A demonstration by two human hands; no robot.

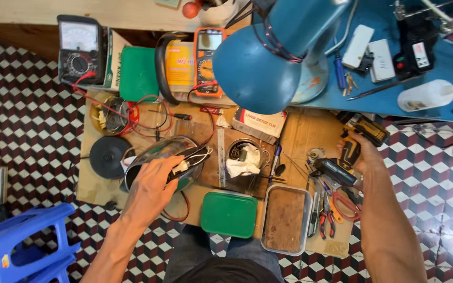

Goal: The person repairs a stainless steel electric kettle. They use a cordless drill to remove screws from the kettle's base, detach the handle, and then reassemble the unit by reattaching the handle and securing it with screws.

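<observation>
A big blue desk lamp (268,57) hangs over the low wooden board (300,131), its shade hiding part of the far edge. Behind it stand an orange multimeter (208,60), a black analogue meter (79,50) with red leads (132,112) trailing forward, and a green lid (138,73). Nearer the person lie a green box (229,214), a clear tray with a brown slab (285,219), red-handled pliers (342,205), and a round tin with a white rag (243,160) — all crowded between the two arms. A blue plastic stool (19,246) sits on the checked floor (32,115) at the left.

The left hand (150,188) lies palm-down, fingers curled over the rim of a round metal appliance body (166,157) lying on its side at the board's left, wires and a white connector showing in its open end. The right hand (360,152) is closed around the grip of a yellow-and-black cordless drill (360,133) at the board's right edge — its dark lower part pointing toward the pliers.
</observation>
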